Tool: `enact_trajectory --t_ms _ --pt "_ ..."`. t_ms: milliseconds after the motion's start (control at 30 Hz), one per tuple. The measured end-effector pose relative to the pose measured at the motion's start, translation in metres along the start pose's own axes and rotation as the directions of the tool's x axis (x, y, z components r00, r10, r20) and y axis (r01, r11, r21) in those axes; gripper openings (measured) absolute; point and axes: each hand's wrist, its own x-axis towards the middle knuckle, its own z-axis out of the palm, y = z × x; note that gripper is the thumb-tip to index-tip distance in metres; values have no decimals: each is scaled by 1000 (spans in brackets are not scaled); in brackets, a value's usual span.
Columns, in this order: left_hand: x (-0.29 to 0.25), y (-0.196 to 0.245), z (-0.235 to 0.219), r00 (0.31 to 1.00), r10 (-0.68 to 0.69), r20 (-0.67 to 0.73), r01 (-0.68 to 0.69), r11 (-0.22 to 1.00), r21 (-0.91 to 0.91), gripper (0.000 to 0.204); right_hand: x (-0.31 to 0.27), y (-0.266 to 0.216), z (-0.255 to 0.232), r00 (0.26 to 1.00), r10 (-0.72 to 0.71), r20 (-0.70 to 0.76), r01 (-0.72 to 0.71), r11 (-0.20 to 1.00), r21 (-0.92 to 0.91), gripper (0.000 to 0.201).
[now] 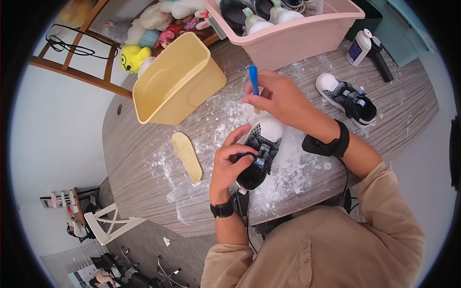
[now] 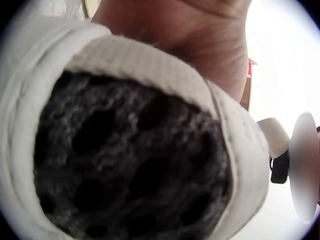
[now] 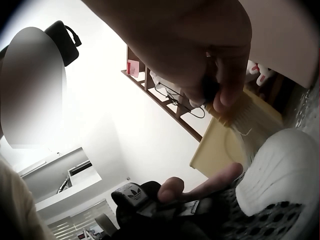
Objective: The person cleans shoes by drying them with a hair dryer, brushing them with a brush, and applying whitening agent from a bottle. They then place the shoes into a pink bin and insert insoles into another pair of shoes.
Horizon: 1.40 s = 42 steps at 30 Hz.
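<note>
Tan shirt (image 1: pixel 307 245), hands — left (image 1: pixel 229 164) holding shoe (image 1: pixel 261 140), right (image 1: pixel 279 97) gripping brush (image 1: pixel 254 79) — seemingly near toe (image 1: pixel 270 128)

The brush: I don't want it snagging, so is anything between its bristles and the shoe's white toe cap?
Nothing visible: the brush in the right hand has its bristles by the white toe cap. The left hand holds the shoe farther back, one finger reaching beside the cap.
</note>
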Motion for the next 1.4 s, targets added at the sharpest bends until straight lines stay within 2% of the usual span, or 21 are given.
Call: enact_trajectory --t_ms 33,133,233,333,433,533,633,733,833,933,1033,1133,1233,1333,1400 --pt "0 -1 0 1000 7 4 -7 1000 6 18 0 0 0 999 -23 -36 24 999 33 20" --pt "-1 -1 0 1000 1 -10 -1 1000 -7 19 -3 -21 -6 949 209 235 -252 953 171 19" --pt "-1 -1 0 999 -35 -38 35 999 -25 20 -4 -24 -13 909 68 412 -77 997 5 21" --pt "1 0 1 1000 3 -17 -4 999 -50 19 -3 -29 -24 842 87 532 -48 995 -85 24" --pt "1 -5 -2 1000 10 -13 -10 1000 -29 19 -4 -29 -23 921 61 386 -68 998 5 25" --pt "-1 -3 -1 998 -28 -51 28 1000 -10 19 -8 -28 -12 938 34 346 -80 990 118 27" --pt "1 -2 0 998 -36 -47 33 997 -70 18 -7 -32 -21 856 79 511 -45 996 -80 27" --pt "2 0 1 999 -17 -35 15 997 -77 18 -3 -41 -34 762 154 630 -53 983 -177 27" --pt "1 -2 0 999 -17 -38 15 999 -51 18 -4 -34 -32 882 98 462 -100 995 -21 26" --pt "-2 -5 -2 995 -57 -85 57 998 -8 20 -6 -35 -25 914 54 401 -99 991 94 29" --pt "2 1 1 998 -43 -55 38 996 -75 20 -6 -37 -31 809 142 570 -127 990 -67 24" --pt "3 -7 -3 999 -33 -35 31 998 -54 20 -5 -25 -40 751 150 642 -14 977 -212 24" --pt "2 -4 -2 999 -35 -42 33 999 -34 21 -2 -35 -53 775 153 614 -46 981 -187 23" --pt "2 -6 -3 998 -34 -45 32 998 -45 22 -4 -29 -43 885 3 465 -5 1000 3 24" --pt "3 -7 -3 998 -33 -46 30 998 -57 22 -5 -28 -38 882 50 468 -41 999 -30 24"
